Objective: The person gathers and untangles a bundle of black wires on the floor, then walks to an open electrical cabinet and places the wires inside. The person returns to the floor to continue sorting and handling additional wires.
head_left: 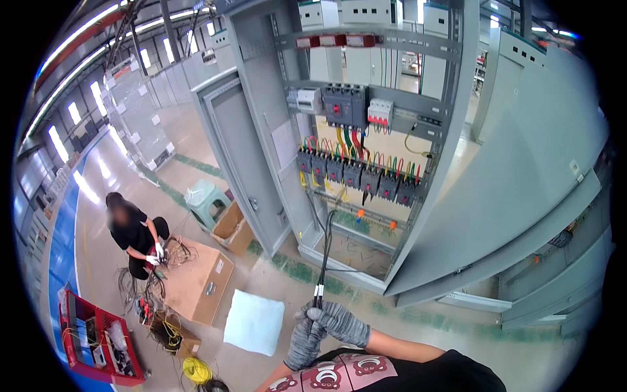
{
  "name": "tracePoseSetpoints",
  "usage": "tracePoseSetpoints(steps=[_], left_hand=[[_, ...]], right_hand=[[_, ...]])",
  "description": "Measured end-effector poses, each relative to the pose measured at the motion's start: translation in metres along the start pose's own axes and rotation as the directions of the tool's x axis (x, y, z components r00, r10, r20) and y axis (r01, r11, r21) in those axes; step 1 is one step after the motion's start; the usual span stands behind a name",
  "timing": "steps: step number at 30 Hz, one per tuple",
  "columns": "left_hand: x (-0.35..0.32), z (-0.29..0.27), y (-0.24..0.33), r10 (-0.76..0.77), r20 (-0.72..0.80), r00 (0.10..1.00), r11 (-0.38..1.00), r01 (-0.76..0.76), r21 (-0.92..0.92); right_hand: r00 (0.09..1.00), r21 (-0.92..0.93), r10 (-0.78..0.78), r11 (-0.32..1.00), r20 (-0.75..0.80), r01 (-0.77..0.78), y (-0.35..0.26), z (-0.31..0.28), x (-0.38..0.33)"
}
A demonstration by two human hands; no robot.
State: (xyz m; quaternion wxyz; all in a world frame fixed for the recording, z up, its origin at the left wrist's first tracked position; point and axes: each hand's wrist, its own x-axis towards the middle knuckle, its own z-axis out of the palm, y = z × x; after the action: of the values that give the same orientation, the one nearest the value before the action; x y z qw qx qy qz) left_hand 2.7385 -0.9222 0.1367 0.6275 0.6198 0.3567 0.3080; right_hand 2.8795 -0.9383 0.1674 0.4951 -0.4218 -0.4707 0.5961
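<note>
Close in front of my body, both my hands wear grey knit gloves and are closed together around a bundle of black wires. My left hand grips it from below left, and my right hand comes in from the right, its fingers against the left. White sleeves sit on the wires just above my fingers. From there the bundle runs up into an open grey cabinet. A row of small black breakers with coloured wires is mounted inside, under a larger black breaker.
A light-blue pad lies on the floor at left. Beyond it, a gloved co-worker crouches handling wires at a brown box. A red crate, yellow wire coil and pale green stool stand nearby. Large grey panels lean at right.
</note>
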Motion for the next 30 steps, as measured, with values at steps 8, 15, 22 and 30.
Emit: tracePoseSetpoints(steps=[8, 15, 22, 30], left_hand=[[-0.004, 0.001, 0.007, 0.055, 0.005, 0.998, 0.952, -0.054, 0.302], [-0.012, -0.04, -0.032, 0.12, 0.053, 0.991, 0.794, -0.128, 0.594], [-0.019, -0.085, -0.066, 0.094, -0.02, 0.995, 0.721, -0.054, 0.691], [-0.048, -0.132, -0.098, 0.079, -0.213, 0.974, 0.684, 0.103, 0.722]], right_hand=[[0.954, 0.321, -0.185, 0.912, -0.235, 0.256, -0.008, -0.019, 0.017], [0.888, 0.648, -0.226, 0.616, -0.399, 0.448, -0.048, -0.054, 0.019], [0.801, 0.635, -0.39, 0.49, -0.454, 0.598, -0.089, -0.102, 0.006], [0.708, 0.493, -0.443, 0.512, -0.55, 0.704, -0.112, -0.127, 0.026]])
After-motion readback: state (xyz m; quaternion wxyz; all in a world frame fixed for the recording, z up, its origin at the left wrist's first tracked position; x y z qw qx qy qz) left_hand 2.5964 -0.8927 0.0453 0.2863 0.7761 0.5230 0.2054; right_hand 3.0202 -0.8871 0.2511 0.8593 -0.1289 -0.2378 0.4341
